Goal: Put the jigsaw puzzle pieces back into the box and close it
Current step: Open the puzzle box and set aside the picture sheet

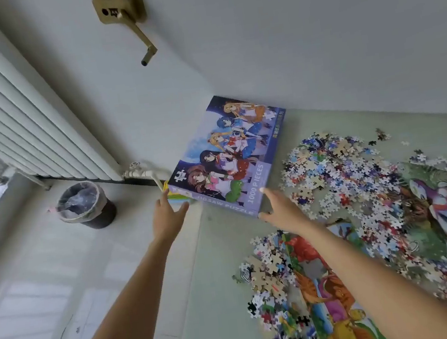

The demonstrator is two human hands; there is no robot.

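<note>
Task barely begun. Box (226, 154) closed, at table's (220, 283) far left corner. Pieces (339, 171) loose across table, none boxed. Left hand (167, 215) and right hand (280, 208) spread, holding nothing, near box's front corners.

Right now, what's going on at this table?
A person reaches both hands toward the closed puzzle box at the table's far corner. The left hand is at its near left corner, the right hand at its near right corner; neither grips it yet. Loose puzzle pieces lie heaped on the table, none boxed yet.
</note>
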